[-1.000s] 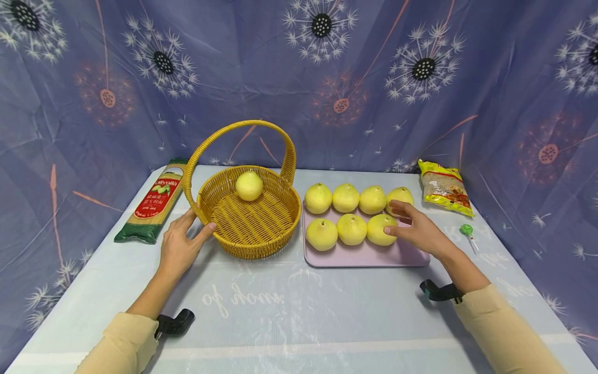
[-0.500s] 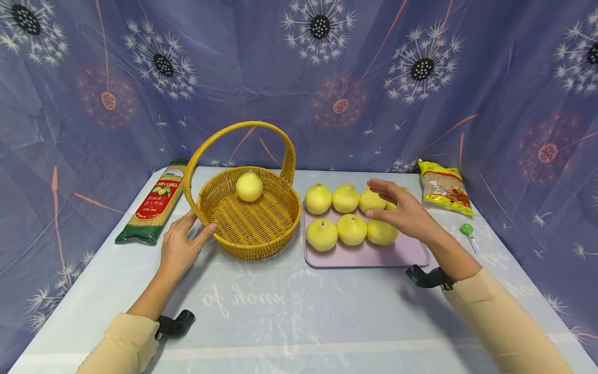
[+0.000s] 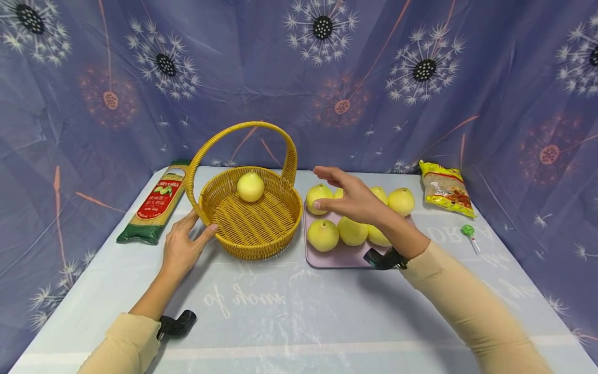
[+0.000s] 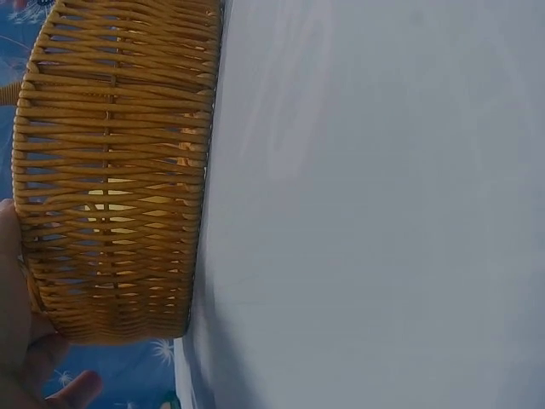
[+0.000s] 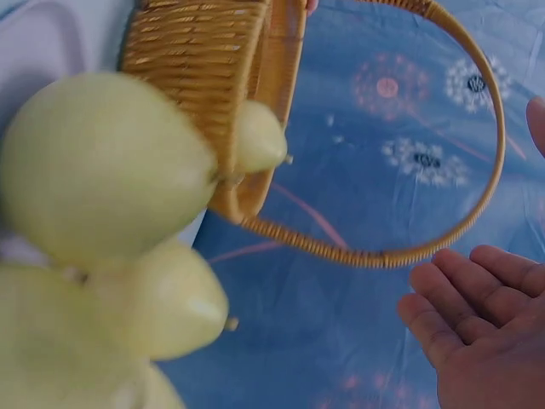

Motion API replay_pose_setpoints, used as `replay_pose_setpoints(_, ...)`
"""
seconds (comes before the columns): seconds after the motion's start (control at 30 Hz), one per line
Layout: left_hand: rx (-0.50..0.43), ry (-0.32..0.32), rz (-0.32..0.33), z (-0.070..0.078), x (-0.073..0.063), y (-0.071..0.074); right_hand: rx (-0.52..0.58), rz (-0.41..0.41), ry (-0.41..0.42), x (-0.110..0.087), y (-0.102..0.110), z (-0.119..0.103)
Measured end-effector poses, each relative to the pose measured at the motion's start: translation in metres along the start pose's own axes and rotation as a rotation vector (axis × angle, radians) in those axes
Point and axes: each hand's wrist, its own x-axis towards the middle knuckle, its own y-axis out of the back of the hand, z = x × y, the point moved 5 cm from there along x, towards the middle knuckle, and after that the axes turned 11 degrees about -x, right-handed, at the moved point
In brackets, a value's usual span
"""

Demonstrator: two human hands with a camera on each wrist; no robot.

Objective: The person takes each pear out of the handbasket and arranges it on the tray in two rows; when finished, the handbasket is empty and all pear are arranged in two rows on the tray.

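Note:
At the left of the table stands a golden woven basket (image 3: 254,251) with a tall arched handle. One yellow pomelo (image 3: 250,187) lies inside it, against the back wall. My left hand (image 3: 181,250) holds the basket's left rim, thumb towards the front; some fingertips are hidden behind the handle base. In the left wrist view the thumb touches the rim of the basket (image 4: 115,187). My right hand (image 3: 355,200), fingers extended and holding nothing, hovers over several more pomelos (image 3: 323,235) in two rows on a pink tray (image 3: 334,261), covering part of them.
A green and red pasta packet (image 3: 156,202) lies left of the basket. Right of the tray are a yellow snack bag (image 3: 446,188) and a green lollipop (image 3: 467,230). A blue dandelion-print curtain (image 3: 327,140) hangs behind the table.
My right hand has left the right side of the tray, lifted and moved leftward over the pomelos towards the basket. My left hand stays at the basket rim.

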Motion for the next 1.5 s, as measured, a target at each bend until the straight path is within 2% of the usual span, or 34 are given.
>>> replay_pose_setpoints(0.2, 0.006, 0.007, -0.013, -0.001, 0.001, 0.000, -0.004, -0.065, -0.004, 0.030, -0.017, -0.015)
replay_pose_setpoints(0.47, 0.016, 0.022, -0.075, -0.002, 0.001, 0.000, -0.056, -0.104, 0.019, 0.068, -0.041, -0.037)
replay_pose_setpoints(0.6, 0.017, 0.029, -0.087, -0.003, 0.002, 0.000, -0.075, -0.124, 0.002, 0.088, -0.051, -0.042)
replay_pose_setpoints(0.77, 0.018, 0.028, -0.091, -0.002, 0.001, 0.001, -0.093, -0.152, -0.049, 0.110, -0.062, -0.038)
replay_pose_setpoints(1.03, 0.020, 0.013, -0.093, -0.002, -0.001, 0.001, -0.071, -0.146, -0.126, 0.137, -0.082, -0.023)
replay_pose_setpoints(1.5, 0.014, 0.020, -0.102, -0.003, 0.000, 0.000, -0.067, -0.097, -0.234, 0.164, -0.105, -0.011)
